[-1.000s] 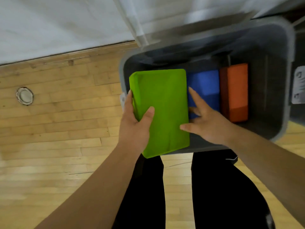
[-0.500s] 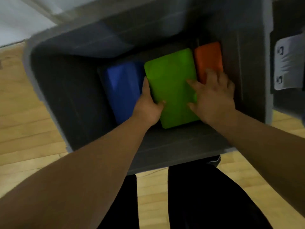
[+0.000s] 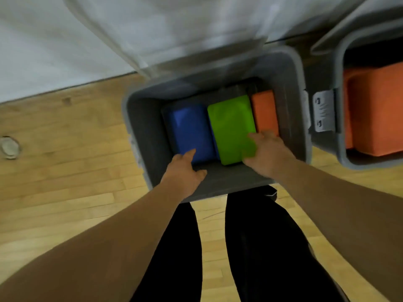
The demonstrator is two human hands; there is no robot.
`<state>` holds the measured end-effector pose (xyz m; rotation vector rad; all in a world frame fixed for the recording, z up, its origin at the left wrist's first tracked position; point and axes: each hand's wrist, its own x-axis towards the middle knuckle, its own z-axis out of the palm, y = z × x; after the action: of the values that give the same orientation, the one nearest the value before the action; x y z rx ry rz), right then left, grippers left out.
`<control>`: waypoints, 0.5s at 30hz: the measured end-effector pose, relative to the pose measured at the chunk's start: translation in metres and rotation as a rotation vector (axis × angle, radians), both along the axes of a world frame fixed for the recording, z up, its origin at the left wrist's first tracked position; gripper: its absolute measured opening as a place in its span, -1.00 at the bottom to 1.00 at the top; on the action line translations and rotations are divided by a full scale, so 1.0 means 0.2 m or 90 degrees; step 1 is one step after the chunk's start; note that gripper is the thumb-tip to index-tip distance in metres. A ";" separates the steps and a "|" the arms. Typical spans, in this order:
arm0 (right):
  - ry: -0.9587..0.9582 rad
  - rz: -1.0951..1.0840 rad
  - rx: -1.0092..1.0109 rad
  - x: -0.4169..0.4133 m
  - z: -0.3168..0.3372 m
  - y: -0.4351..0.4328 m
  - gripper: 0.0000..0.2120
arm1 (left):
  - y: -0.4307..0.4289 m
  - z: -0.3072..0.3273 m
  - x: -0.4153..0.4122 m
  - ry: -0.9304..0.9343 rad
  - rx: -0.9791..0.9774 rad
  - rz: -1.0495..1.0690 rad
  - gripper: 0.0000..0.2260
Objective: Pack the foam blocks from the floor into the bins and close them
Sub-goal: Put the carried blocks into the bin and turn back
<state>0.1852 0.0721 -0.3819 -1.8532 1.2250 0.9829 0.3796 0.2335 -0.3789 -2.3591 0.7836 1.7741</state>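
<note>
A grey bin (image 3: 141,136) stands open in front of me on the wooden floor. Inside it lie a blue foam block (image 3: 189,129), a green foam block (image 3: 231,125) and an orange foam block (image 3: 265,112), side by side. My left hand (image 3: 184,173) hovers at the bin's near wall, its index finger reaching to the blue block's near end, holding nothing. My right hand (image 3: 267,151) rests with relaxed fingers against the green block's near right corner and hides the orange block's near end.
A second grey bin (image 3: 340,118) with large orange foam blocks (image 3: 375,110) stands at the right, a grey latch (image 3: 323,112) between the two bins. Behind them runs a white wall (image 3: 65,40). A round metal floor plate (image 3: 9,147) lies at the far left.
The green block went from my hands above the rim down into the bin between the blue and orange blocks. My left hand let go and drew back; the view pulled away.
</note>
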 end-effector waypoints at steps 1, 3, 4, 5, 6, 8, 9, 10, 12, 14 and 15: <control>0.004 -0.012 0.015 0.03 0.17 0.02 -0.22 | 0.02 0.18 0.06 -0.007 0.015 -0.017 -0.29; 0.001 -0.024 0.015 0.10 0.54 0.07 -0.19 | 0.05 0.55 0.17 -0.020 0.014 -0.044 -0.30; 0.000 -0.028 0.011 0.13 0.74 0.08 -0.17 | 0.07 0.75 0.22 -0.020 0.004 -0.057 -0.29; -0.003 -0.031 0.007 0.16 0.93 0.10 -0.15 | 0.08 0.95 0.27 -0.022 -0.009 -0.075 -0.28; -0.009 -0.035 0.004 0.18 1.12 0.12 -0.13 | 0.09 1.14 0.31 -0.030 -0.025 -0.096 -0.28; -0.028 -0.048 -0.010 0.22 1.44 0.16 -0.10 | 0.10 1.48 0.40 -0.056 -0.067 -0.131 -0.30; -0.040 -0.053 -0.023 0.23 1.56 0.18 -0.08 | 0.11 1.63 0.44 -0.068 -0.089 -0.145 -0.33; -0.052 -0.051 -0.037 0.24 1.68 0.19 -0.07 | 0.13 1.76 0.48 -0.080 -0.108 -0.161 -0.34; -0.076 -0.036 -0.065 0.26 1.88 0.21 -0.08 | 0.17 1.96 0.54 -0.107 -0.142 -0.193 -0.32; -0.094 -0.010 -0.091 0.28 2.02 0.21 -0.08 | 0.22 2.09 0.59 -0.139 -0.163 -0.204 -0.32; -0.099 0.000 -0.101 0.28 2.07 0.21 -0.08 | 0.24 2.13 0.61 -0.155 -0.163 -0.204 -0.31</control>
<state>0.2404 0.1148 0.0325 -2.0106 1.2382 0.7443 0.5012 0.2815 0.0477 -2.3640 1.3266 1.2992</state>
